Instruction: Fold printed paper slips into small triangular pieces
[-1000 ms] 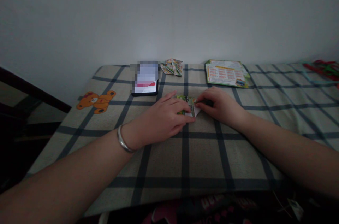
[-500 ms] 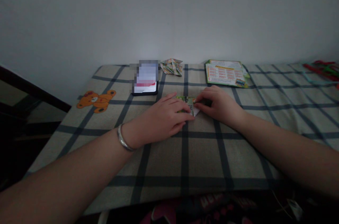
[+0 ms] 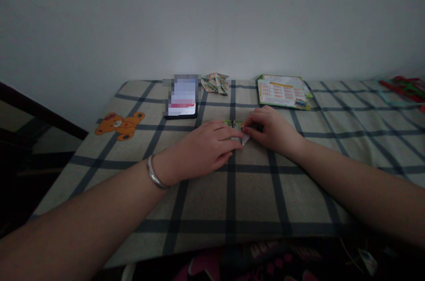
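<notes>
A small folded piece of printed paper [image 3: 236, 124], green with a white corner, lies on the checked tablecloth in the middle of the head view. Across its left part rests my left hand [image 3: 212, 146], fingers stretched out and pressing on it, so much of the paper is hidden. My right hand [image 3: 268, 126] pinches the paper's right edge between thumb and forefinger. A silver bangle [image 3: 155, 173] circles my left wrist.
A phone [image 3: 182, 97] with a lit screen stands behind my left hand. Beside it sits a folded paper shape [image 3: 215, 83]. Printed sheets [image 3: 283, 93] lie at the back right, red items [image 3: 407, 88] at the far right. A bear cutout [image 3: 120, 126] is at left.
My left fingers have shifted slightly over the paper, the upper ones drawn closer together, covering more of it. My right hand keeps its pinch almost in place.
</notes>
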`<move>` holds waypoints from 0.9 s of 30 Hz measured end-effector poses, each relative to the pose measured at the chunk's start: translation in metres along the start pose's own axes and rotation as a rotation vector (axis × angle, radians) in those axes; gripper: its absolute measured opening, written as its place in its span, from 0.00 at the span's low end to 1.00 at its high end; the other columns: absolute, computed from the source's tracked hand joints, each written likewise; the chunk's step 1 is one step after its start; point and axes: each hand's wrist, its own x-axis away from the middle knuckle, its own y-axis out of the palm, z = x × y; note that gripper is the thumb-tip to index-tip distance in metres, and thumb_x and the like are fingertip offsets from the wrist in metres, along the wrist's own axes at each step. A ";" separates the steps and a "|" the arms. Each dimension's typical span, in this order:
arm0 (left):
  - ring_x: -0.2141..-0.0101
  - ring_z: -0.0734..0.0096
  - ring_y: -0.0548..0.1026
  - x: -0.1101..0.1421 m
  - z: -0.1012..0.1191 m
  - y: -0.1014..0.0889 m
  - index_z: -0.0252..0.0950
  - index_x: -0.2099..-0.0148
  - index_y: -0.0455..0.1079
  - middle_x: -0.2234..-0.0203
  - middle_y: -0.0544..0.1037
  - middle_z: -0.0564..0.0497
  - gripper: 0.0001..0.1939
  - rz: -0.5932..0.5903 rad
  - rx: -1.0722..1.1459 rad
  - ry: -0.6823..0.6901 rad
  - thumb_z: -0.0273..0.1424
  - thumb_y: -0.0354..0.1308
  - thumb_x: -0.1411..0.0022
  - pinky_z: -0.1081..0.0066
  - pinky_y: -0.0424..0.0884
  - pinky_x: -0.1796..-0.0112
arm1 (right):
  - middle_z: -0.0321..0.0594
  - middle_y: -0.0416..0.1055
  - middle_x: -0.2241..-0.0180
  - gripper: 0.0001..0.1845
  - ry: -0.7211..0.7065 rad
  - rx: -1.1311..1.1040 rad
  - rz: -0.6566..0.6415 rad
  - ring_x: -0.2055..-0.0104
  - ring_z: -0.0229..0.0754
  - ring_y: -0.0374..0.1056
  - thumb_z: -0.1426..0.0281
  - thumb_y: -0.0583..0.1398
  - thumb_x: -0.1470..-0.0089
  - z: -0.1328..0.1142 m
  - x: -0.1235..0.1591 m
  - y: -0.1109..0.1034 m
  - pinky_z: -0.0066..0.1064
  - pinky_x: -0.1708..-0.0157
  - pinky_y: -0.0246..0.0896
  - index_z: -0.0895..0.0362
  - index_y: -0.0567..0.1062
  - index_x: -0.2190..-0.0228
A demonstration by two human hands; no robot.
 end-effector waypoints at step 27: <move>0.49 0.60 0.71 0.001 0.001 -0.006 0.40 0.44 0.68 0.49 0.75 0.49 0.18 -0.079 -0.177 0.038 0.29 0.56 0.37 0.55 0.66 0.45 | 0.44 0.73 0.56 0.09 -0.227 -0.117 -0.138 0.56 0.43 0.69 0.68 0.60 0.41 0.008 0.013 -0.021 0.35 0.55 0.65 0.55 0.79 0.60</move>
